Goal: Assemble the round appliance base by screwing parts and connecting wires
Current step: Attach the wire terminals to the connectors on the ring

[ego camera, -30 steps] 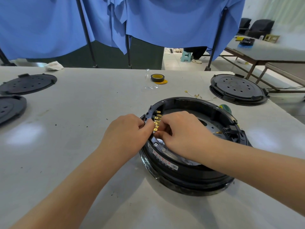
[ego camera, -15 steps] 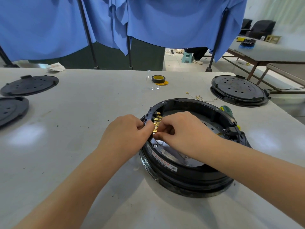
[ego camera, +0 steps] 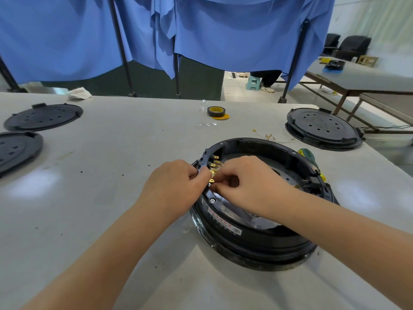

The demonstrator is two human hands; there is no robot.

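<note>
The round black appliance base point(ego camera: 257, 233) lies open side up on the grey table, right of centre. A black terminal block with several brass tabs point(ego camera: 215, 167) sits on its left rim. My left hand point(ego camera: 176, 182) grips that rim and block from the outside, thumb by the lowest tab. My right hand point(ego camera: 250, 184) reaches inside the ring and pinches something small at the lowest brass tab; the pinched part is hidden by my fingers. A silver plate point(ego camera: 237, 214) shows inside the base under my right hand.
Loose wires with brass ends point(ego camera: 271, 137) lie behind the base. A green-handled screwdriver point(ego camera: 306, 153) rests at its far right rim. Black-and-yellow tape point(ego camera: 215, 112) sits mid-table. Black round covers lie at the left point(ego camera: 42, 116), point(ego camera: 15, 151) and right point(ego camera: 324, 128).
Both hands stay on the terminal block; my right fingertips have shifted slightly down to the lowest tab. The base has not moved.
</note>
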